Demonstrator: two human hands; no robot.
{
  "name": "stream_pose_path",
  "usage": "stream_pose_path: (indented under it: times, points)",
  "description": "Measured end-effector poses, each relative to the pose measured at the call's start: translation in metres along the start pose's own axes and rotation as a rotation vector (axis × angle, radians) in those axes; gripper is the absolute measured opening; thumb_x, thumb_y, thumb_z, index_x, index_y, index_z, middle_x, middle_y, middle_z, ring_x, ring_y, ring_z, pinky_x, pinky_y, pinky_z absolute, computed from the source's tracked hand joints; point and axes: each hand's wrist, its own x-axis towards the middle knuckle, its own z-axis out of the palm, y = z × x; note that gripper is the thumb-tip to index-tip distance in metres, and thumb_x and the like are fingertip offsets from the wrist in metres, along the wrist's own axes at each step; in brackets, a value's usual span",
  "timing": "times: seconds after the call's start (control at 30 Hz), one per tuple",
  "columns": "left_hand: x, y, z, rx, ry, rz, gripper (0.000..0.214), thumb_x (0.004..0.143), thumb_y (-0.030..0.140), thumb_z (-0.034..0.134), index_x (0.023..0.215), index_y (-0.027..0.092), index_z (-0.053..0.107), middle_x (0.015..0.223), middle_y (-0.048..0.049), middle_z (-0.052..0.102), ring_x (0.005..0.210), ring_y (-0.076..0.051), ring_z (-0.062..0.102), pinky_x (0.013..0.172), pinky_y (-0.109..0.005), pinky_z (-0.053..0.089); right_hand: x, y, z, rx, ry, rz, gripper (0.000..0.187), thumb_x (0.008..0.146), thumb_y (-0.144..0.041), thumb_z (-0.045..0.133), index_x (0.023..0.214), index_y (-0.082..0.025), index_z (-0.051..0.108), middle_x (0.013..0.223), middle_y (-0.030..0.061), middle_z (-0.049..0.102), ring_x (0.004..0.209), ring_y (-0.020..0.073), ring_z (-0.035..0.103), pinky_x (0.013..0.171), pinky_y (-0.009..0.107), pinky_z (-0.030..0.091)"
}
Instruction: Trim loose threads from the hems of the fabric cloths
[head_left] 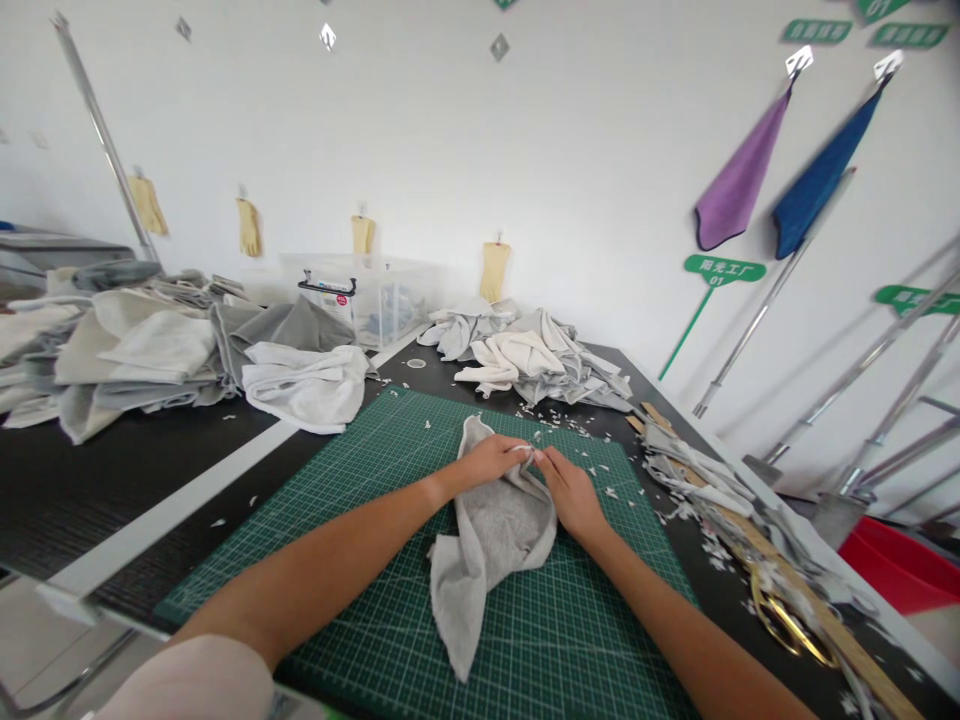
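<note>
Both your hands, left hand (487, 460) and right hand (571, 492), are pinching the grey cloth (487, 540) with closed fingers on the green cutting mat (360, 520), while more cloth (525, 360) is lying heaped beyond that mat among cut scraps (571, 425).

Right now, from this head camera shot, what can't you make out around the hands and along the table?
Head view:
What the left hand and right hand are doing at the grey cloth: the fingers cover the spot, and the white bit at their tips is too small to tell.
The blades of the scissors: hidden by cloth scraps.
The red tub: cut off by the right edge.
</note>
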Motion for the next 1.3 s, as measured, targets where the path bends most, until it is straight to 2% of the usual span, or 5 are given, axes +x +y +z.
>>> stream_pose_path:
  times: [0.2, 0.4, 0.63, 0.9, 1.3]
  points:
    - [0.001, -0.001, 0.001, -0.028, 0.02, 0.048, 0.038, 0.098, 0.04, 0.044, 0.093, 0.012, 0.068, 0.089, -0.0041, 0.069, 0.083, -0.015, 0.058, 0.081, -0.024, 0.043, 0.003, -0.002, -0.001, 0.114, 0.044, 0.026, 0.048, 0.097, -0.062, 0.037, 0.085, -0.023, 0.062, 0.074, -0.0006, 0.063, 0.071, 0.017, 0.056, 0.067, 0.026, 0.038]
    - [-0.001, 0.006, 0.0, 0.086, 0.075, -0.001, 0.034, 0.096, 0.038, 0.045, 0.091, 0.013, 0.068, 0.083, -0.0024, 0.066, 0.079, -0.015, 0.056, 0.077, -0.024, 0.044, 0.01, 0.004, 0.001, 0.278, 0.059, 0.119, 0.049, 0.088, -0.068, 0.049, 0.088, -0.021, 0.064, 0.057, -0.0034, 0.051, 0.054, 0.0143, 0.045, 0.054, 0.025, 0.033]
    - [-0.002, 0.012, 0.001, 0.108, 0.169, 0.011, 0.023, 0.092, 0.032, 0.051, 0.096, 0.015, 0.066, 0.091, -0.003, 0.067, 0.087, -0.016, 0.059, 0.081, -0.025, 0.045, 0.015, 0.005, 0.01, 0.189, 0.047, 0.207, 0.046, 0.082, -0.064, 0.059, 0.09, -0.02, 0.065, 0.065, -0.0015, 0.061, 0.058, 0.0152, 0.051, 0.057, 0.025, 0.035]
    - [-0.003, 0.013, 0.002, 0.102, 0.234, 0.034, 0.033, 0.097, 0.039, 0.044, 0.086, 0.015, 0.064, 0.082, -0.0017, 0.065, 0.078, -0.014, 0.056, 0.073, -0.024, 0.043, 0.015, -0.001, 0.005, 0.097, 0.019, 0.113, 0.036, 0.084, -0.054, 0.057, 0.08, -0.02, 0.067, 0.075, -0.0003, 0.065, 0.072, 0.0176, 0.056, 0.067, 0.026, 0.037]
    - [0.007, 0.059, -0.017, 0.157, 0.587, 0.03, 0.037, 0.099, 0.042, 0.039, 0.09, 0.017, 0.067, 0.086, -0.0013, 0.068, 0.081, -0.015, 0.058, 0.077, -0.024, 0.043, 0.011, -0.006, 0.008, 0.135, -0.082, 0.15, 0.036, 0.082, -0.052, 0.057, 0.07, -0.018, 0.062, 0.065, -0.0023, 0.057, 0.063, 0.0138, 0.048, 0.056, 0.023, 0.03]
